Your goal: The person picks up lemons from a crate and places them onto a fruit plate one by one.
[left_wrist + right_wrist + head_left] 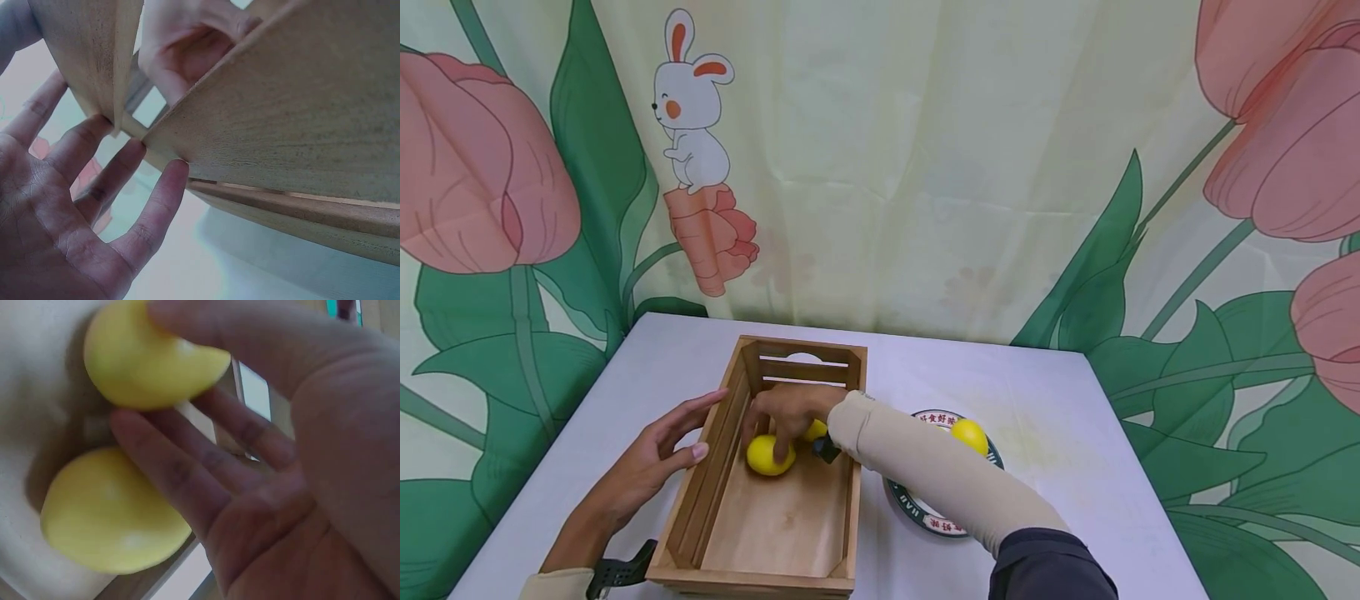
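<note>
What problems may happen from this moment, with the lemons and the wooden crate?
The held lemon lies between the thumb and fingers of the right hand, near a second lemon; if it slips, it might knock that one.

The right sleeve crosses over the plate, so it might brush the plate's lemon.

The left hand appears only to touch the crate, so a bump might shift it.
</note>
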`<state>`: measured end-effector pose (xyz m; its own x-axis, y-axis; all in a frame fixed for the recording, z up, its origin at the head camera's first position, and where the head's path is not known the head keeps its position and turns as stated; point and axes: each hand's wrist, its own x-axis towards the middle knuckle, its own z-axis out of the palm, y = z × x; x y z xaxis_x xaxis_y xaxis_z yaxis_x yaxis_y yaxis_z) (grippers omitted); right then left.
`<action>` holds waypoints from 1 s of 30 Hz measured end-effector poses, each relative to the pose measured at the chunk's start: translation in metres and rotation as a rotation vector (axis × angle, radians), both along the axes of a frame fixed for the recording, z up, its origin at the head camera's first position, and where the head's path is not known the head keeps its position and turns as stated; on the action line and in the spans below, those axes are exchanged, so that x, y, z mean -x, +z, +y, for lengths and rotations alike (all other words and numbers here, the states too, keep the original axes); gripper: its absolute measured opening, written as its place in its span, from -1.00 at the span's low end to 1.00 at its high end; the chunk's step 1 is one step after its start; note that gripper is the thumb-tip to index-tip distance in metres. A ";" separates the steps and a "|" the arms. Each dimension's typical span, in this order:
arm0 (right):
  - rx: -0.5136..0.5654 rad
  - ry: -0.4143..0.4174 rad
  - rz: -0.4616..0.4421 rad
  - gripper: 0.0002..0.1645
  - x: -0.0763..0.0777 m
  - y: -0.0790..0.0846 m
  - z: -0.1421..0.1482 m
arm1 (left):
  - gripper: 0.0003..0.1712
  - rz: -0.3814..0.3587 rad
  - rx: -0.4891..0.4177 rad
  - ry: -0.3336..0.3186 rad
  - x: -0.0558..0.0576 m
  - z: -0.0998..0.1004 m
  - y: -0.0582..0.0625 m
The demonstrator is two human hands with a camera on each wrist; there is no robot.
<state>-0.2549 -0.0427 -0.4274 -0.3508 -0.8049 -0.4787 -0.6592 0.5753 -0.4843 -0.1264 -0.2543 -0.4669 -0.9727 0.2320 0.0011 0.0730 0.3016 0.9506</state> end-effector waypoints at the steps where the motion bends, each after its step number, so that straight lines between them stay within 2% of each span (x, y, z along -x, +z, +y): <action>1: 0.002 0.022 -0.022 -0.45 0.000 0.000 0.000 | -0.29 0.000 -0.001 -0.002 0.000 0.000 0.000; 7: 0.050 0.137 -0.205 -0.40 0.003 -0.003 -0.004 | -0.29 -0.003 -0.006 -0.001 -0.001 0.000 -0.001; 10: 0.069 0.166 -0.272 -0.39 0.003 -0.004 -0.005 | -0.29 0.001 -0.004 -0.004 -0.001 -0.001 -0.001; 17: 0.151 0.216 -0.438 -0.36 0.001 0.003 -0.005 | -0.28 0.027 0.018 -0.008 -0.001 -0.001 0.000; 23: 0.198 0.225 -0.595 -0.36 -0.004 0.014 -0.004 | -0.27 0.038 0.026 -0.003 -0.002 0.000 0.001; 30: 0.237 0.239 -0.687 -0.35 -0.008 0.024 -0.002 | -0.26 0.036 0.022 -0.002 -0.001 0.001 0.002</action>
<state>-0.2471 -0.0450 -0.4031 0.1596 -0.9298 -0.3317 -0.2587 0.2849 -0.9230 -0.1250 -0.2535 -0.4652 -0.9716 0.2344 0.0313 0.1081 0.3223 0.9405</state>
